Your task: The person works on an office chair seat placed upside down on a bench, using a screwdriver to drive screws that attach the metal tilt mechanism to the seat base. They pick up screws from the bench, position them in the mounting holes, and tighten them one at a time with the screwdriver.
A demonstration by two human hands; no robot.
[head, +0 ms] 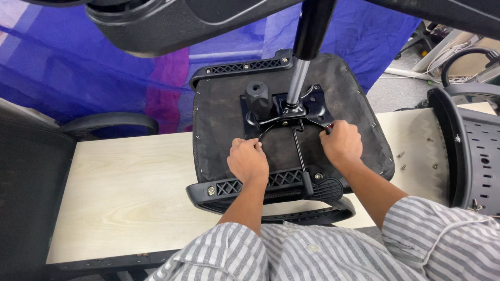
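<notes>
Overhead, from my remote feed off the head camera, a blue tarp (62,62) fills the background behind a pale wooden table (125,192); on the table lies an upturned office chair seat (219,119), its dark fabric underside facing up and its black plastic armrest brackets (245,66) at the far and near edges; a second black chair back (476,156) stands at the table's right end, and another dark chair (26,171) with a curved armrest sits at the left; the black metal mechanism plate (307,106) is set in the middle of the seat underside, with a chrome gas cylinder (298,83) rising from it toward the camera and a black knob (258,96) just beside it; a thin black lever (302,156) runs from the plate toward the near edge of the seat; my left hand (248,160) rests knuckles-up on the fabric just below the plate, fingers curled together, and I cannot tell whether they pinch anything; my right hand (341,141) is closed in a fist at the plate's right corner, clamped on a small red-handled tool (328,128) whose tip is hidden; a few loose screws (401,154) lie on the table, well apart from both hands, to the right of the seat.
</notes>
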